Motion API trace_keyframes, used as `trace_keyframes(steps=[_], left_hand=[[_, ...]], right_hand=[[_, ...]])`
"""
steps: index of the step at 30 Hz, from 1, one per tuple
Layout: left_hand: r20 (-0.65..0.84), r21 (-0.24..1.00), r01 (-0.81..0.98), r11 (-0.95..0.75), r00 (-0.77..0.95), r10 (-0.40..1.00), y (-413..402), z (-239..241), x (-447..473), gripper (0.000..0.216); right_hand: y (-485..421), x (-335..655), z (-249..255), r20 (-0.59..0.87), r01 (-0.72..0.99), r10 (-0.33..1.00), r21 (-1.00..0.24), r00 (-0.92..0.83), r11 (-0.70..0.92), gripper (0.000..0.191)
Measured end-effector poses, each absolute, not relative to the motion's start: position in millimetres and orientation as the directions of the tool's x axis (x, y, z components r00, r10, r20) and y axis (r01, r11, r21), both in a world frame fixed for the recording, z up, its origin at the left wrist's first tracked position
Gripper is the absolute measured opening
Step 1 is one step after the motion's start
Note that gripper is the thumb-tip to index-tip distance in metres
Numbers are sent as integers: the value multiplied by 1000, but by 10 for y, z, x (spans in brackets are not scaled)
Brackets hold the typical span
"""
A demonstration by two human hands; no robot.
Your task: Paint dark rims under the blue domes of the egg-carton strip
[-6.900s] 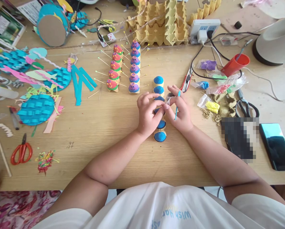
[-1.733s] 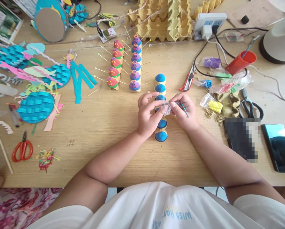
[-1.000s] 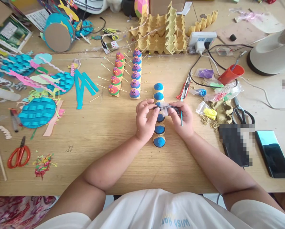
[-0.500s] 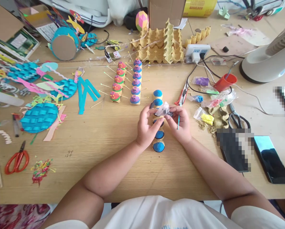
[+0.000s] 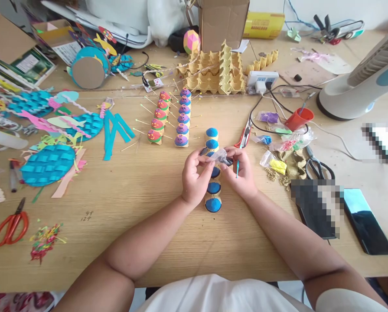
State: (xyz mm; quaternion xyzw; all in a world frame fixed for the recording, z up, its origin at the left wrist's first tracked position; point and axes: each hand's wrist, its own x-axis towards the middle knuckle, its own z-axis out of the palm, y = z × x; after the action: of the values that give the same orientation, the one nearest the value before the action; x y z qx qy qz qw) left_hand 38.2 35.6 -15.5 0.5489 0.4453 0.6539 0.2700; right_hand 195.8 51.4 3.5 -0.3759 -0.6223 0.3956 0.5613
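Observation:
My left hand [image 5: 195, 182] is closed, its thumb and fingers pinching a small clear plastic bag [image 5: 217, 156]. Something black and soft-looking, like modelling clay [image 5: 228, 161], shows at the bag's right end. My right hand [image 5: 244, 175] grips that end and also has a thin blue stick [image 5: 237, 168] between its fingers. Both hands hover over an egg-carton strip [image 5: 213, 205] with several humps covered in blue; the nearer ones have dark rims. The middle of the strip is partly hidden by the hands and bag.
Left of the strip stand caterpillar-like rows, red-green [image 5: 157, 125] and purple-blue [image 5: 182, 128], with pins sticking out sideways. A red utility knife [image 5: 245, 135], a red cup [image 5: 299, 118], a bag of yellow clay [image 5: 277, 166] and black-handled scissors [image 5: 319, 167] lie to the right. Egg trays [image 5: 210, 80] sit behind.
The whole view has shifted slightly, so things on the table appear lower and further left. Both hands keep hold of the bag, which has turned a little between the fingers.

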Motion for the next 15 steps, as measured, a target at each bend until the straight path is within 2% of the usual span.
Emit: trace_keyframes(steps=[4,9,15], left_hand=[[460,888,148,-436,-228,858,339,-142,372,44],[447,894,127,-430,-209,870,310,-131,376,54],[417,909,92,-406,-202,886,301,-99,386,42]], right_hand=[[518,1971,69,357,84,932,-928,-67,362,42],[516,1951,78,368,41,924,-927,-101,374,33],[487,1942,109,414,41,898,-905,-149,424,26]])
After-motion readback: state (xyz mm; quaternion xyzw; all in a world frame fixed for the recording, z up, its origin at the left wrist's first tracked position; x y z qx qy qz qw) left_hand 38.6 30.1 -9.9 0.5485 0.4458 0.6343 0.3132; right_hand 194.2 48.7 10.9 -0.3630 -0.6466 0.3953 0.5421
